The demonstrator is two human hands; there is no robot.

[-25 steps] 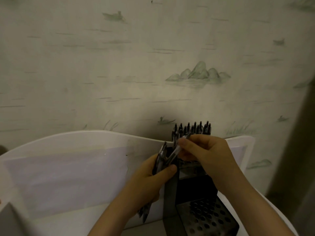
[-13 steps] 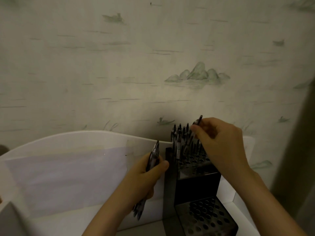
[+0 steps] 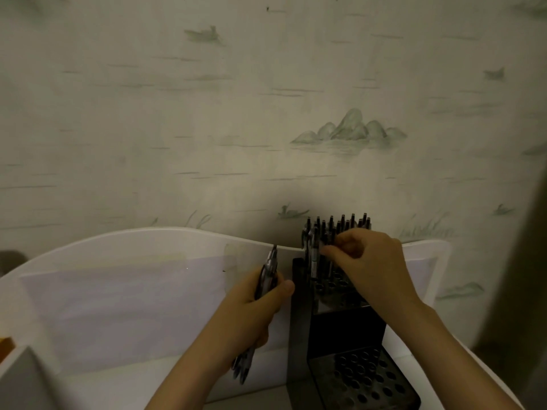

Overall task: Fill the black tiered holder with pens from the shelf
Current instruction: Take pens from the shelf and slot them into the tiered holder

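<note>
— Pale wallpaper [image 3: 207, 128] with faint green hills behind a white shelf [image 3: 148, 241]; where are the hands?

— Left hand [image 3: 251, 309] is curled round a bundle of pens [image 3: 268, 273], long axis near upright, clicker ends up. Right hand [image 3: 370, 261] reaches over the black tiered holder [image 3: 340, 329], fingertips pinching one pen [image 3: 314, 255] standing upright in the top tier.

— Any writing?

— None legible.
</note>
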